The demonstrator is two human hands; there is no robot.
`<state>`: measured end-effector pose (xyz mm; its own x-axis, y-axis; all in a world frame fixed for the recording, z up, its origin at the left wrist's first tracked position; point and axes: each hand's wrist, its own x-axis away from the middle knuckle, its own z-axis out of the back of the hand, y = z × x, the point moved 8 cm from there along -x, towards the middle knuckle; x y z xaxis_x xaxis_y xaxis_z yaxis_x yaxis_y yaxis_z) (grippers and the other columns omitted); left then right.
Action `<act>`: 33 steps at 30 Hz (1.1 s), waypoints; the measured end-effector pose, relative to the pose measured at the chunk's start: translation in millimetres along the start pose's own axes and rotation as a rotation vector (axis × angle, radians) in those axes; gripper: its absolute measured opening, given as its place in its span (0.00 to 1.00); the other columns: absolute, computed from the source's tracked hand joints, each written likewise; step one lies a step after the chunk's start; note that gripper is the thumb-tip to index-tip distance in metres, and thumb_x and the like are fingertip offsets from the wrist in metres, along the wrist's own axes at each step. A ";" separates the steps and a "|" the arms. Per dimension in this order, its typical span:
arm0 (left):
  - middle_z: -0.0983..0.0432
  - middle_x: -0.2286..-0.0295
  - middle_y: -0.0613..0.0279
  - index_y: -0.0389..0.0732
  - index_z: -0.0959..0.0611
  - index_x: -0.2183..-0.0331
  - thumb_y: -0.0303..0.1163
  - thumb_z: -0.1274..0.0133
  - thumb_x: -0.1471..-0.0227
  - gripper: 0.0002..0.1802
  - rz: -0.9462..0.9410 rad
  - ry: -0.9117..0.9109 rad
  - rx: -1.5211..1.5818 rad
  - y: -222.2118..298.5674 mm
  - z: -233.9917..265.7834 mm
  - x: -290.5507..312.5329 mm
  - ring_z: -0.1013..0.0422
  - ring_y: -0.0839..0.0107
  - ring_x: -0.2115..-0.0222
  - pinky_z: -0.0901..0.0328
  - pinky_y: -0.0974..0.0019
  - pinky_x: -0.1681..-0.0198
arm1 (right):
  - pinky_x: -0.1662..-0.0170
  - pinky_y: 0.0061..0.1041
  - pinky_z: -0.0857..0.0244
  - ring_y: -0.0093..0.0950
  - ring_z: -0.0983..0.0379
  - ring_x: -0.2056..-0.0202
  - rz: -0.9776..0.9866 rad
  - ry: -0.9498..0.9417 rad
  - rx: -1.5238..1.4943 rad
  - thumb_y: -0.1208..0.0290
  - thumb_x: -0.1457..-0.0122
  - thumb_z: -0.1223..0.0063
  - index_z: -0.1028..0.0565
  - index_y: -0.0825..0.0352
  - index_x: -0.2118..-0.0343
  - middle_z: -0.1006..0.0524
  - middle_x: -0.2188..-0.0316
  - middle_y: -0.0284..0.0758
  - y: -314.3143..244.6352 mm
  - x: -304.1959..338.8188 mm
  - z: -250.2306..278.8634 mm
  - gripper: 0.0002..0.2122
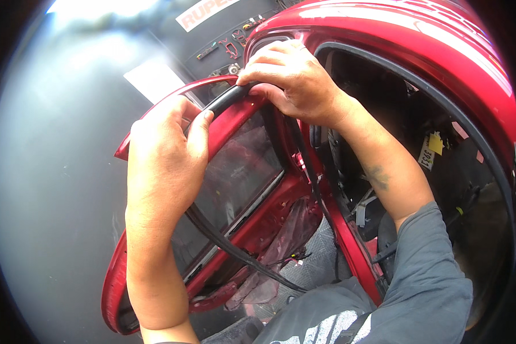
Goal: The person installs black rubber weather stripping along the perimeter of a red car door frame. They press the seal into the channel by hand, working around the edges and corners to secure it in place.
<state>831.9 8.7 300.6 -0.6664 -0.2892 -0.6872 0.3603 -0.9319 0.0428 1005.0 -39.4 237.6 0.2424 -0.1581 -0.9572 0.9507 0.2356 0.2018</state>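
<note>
A black rubber door seal (226,100) runs along the top edge of the open red car door (226,132). My left hand (169,146) is closed on the seal at the frame's left part, thumb laid along the near side. Farther right, near the upper corner of the frame, my right hand (295,80) wraps round the same seal with fingers over the top and thumb below. Between my hands a short stretch of the seal shows. A loose black length of strip (229,246) hangs in a curve below my left hand toward my body.
The red car body (395,34) stands to the right, its dark door opening (470,132) showing loose parts inside. The door's inner panel is off, with plastic film (284,235) and wires exposed. Tools (230,49) hang on the grey wall (57,189) behind.
</note>
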 end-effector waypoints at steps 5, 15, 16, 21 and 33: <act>0.22 0.79 0.51 0.31 0.17 0.67 0.29 0.39 0.44 0.09 -0.010 -0.013 -0.051 -2.1 -2.8 1.8 0.28 0.66 0.79 0.32 0.62 0.70 | 0.47 0.40 0.35 0.35 0.25 0.52 0.017 -0.008 0.029 0.73 0.44 0.36 0.19 0.56 0.60 0.19 0.58 0.30 -0.9 0.5 -0.3 0.09; 0.24 0.79 0.45 0.32 0.20 0.70 0.27 0.36 0.47 0.09 -0.179 0.145 -0.116 6.5 0.4 13.5 0.25 0.48 0.76 0.32 0.53 0.69 | 0.51 0.37 0.30 0.35 0.21 0.57 0.048 0.081 -0.046 0.76 0.46 0.37 0.19 0.61 0.62 0.18 0.60 0.32 -7.3 2.9 0.1 0.08; 0.24 0.78 0.45 0.32 0.19 0.70 0.27 0.36 0.47 0.09 -0.199 0.157 -0.112 5.7 0.8 11.7 0.25 0.49 0.76 0.32 0.53 0.69 | 0.52 0.37 0.29 0.36 0.21 0.57 0.032 0.089 -0.094 0.75 0.45 0.37 0.19 0.62 0.62 0.18 0.61 0.32 -5.9 2.4 -0.2 0.08; 0.23 0.78 0.46 0.32 0.18 0.71 0.27 0.37 0.47 0.08 -0.153 0.114 0.024 1.0 1.7 5.1 0.25 0.50 0.75 0.31 0.55 0.68 | 0.54 0.38 0.29 0.40 0.22 0.58 -0.007 0.045 -0.117 0.75 0.45 0.37 0.20 0.63 0.61 0.19 0.63 0.36 -1.4 -1.7 1.5 0.08; 0.19 0.77 0.49 0.31 0.15 0.66 0.29 0.37 0.46 0.09 -0.149 0.074 -0.076 -3.7 -3.6 7.8 0.25 0.67 0.79 0.30 0.63 0.69 | 0.55 0.37 0.28 0.39 0.21 0.58 0.044 -0.076 -0.058 0.76 0.43 0.39 0.21 0.62 0.60 0.20 0.61 0.35 -0.8 -6.2 -1.8 0.08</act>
<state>827.7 10.7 292.5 -0.6676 -0.1295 -0.7332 0.3113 -0.9431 -0.1168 1002.3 -36.8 243.0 0.2999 -0.2182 -0.9287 0.9264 0.2991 0.2289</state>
